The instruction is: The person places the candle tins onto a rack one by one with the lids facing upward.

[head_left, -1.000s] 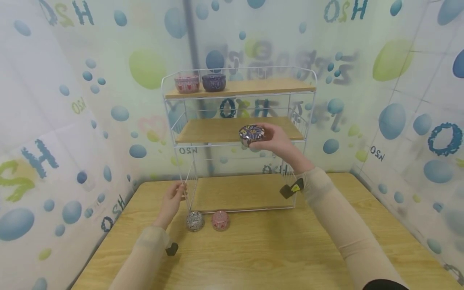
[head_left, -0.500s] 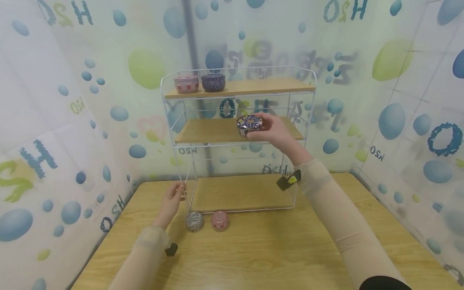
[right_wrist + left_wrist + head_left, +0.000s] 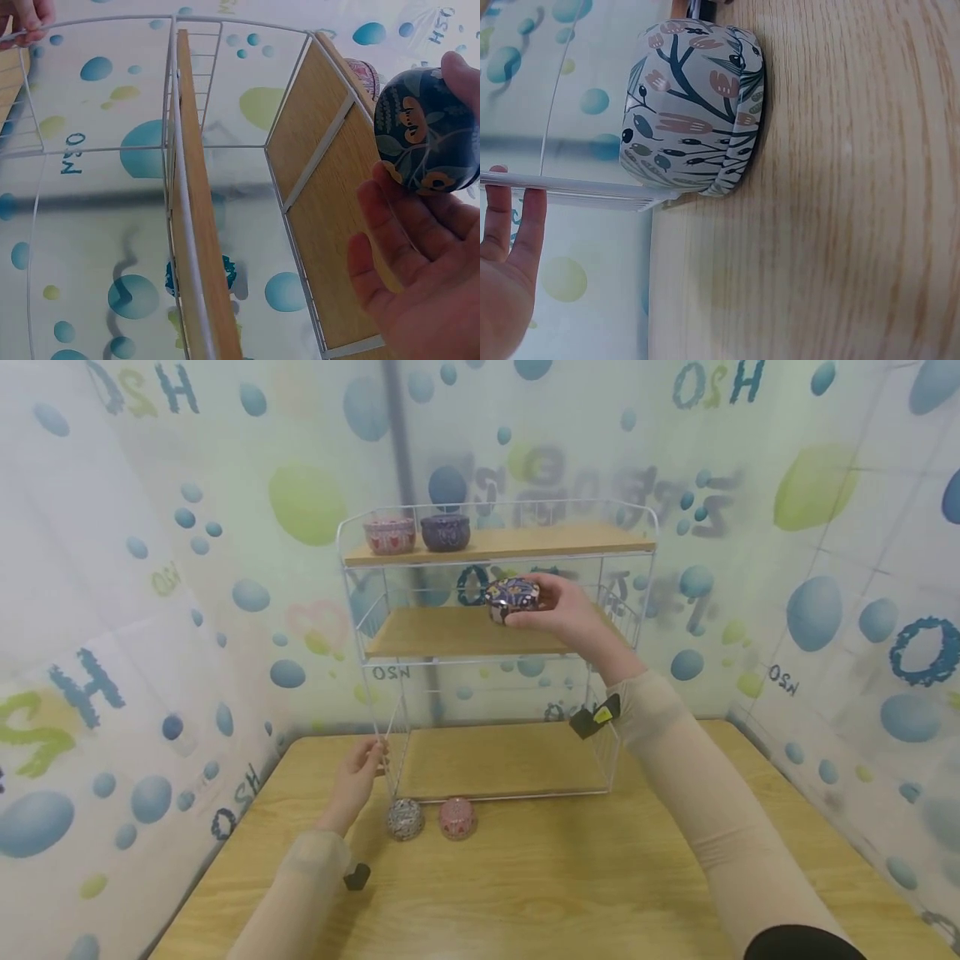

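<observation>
My right hand (image 3: 566,614) grips a round dark blue floral tin (image 3: 512,599) by its side, in front of the white wire shelf rack (image 3: 487,662), at a height between the middle and top boards. In the right wrist view the tin (image 3: 424,131) sits between thumb and fingers, its orange flowers facing the camera. Low at the rack's left side, my left hand (image 3: 358,777) holds the wire frame, its fingertips at the bar in the left wrist view. Near that hand, a white tin (image 3: 405,819) with a leaf pattern and a pink tin (image 3: 457,818) stand on the table.
On the top board (image 3: 555,537), at its left end, stand a pink tin (image 3: 390,536) and a dark purple-blue tin (image 3: 446,532). The middle board (image 3: 435,631) and bottom board (image 3: 502,760) are wooden. The rack rests on the wooden table (image 3: 525,893) before a patterned curtain (image 3: 300,435).
My right hand has risen with the floral tin, from the front edge of the middle board to above that board. My left hand stays on the rack's frame.
</observation>
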{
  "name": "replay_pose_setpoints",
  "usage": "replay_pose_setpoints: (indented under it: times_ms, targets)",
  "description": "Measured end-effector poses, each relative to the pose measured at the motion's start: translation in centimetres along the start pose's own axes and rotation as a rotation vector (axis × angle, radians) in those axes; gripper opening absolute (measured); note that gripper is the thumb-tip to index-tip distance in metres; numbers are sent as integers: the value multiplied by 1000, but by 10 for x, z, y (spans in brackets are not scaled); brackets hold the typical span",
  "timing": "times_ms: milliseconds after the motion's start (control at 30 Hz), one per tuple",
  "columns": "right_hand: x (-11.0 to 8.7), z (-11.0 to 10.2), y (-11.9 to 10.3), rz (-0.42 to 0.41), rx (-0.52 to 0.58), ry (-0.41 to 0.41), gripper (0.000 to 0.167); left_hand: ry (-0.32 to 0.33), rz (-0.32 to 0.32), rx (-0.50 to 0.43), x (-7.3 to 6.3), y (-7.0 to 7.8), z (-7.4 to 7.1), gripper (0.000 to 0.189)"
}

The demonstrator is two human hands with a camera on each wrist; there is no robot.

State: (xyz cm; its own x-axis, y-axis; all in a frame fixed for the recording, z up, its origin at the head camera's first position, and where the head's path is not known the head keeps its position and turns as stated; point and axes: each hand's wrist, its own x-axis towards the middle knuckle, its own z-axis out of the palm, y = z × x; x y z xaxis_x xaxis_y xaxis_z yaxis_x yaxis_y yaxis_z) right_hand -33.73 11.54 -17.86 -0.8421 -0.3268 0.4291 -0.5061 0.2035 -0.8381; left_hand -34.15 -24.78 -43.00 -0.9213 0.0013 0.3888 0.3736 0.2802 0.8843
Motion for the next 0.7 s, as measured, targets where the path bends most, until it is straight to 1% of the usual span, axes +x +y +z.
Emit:
replay_pose_setpoints:
  times_ms: [133, 233, 333, 367, 533, 567, 600, 700]
  targets:
    - [4, -1, -6, -58, -19, 8, 60, -2, 11, 4, 1, -1, 1, 32]
    - [7, -3, -10, -79, -45, 27, 60, -3, 14, -1, 1, -1, 1, 33]
    - [8, -6, -15, -70, -70, 40, 62, -6, 16, -3, 1, 0, 1, 33]
    - [8, -6, -17, -67, -72, 40, 62, -10, 6, -8, 0, 5, 1, 32]
    - [11, -9, -26, -69, -101, 37, 61, -15, 5, 9, 0, 4, 1, 32]
    - [12, -10, -28, -75, -99, 35, 60, -16, 2, 11, 0, 4, 0, 32]
    - [13, -10, -29, -82, -100, 34, 60, -13, 8, 20, 1, 0, 0, 33]
    - [16, -11, -34, -112, -82, 26, 58, -20, 1, 18, 0, 1, -1, 31]
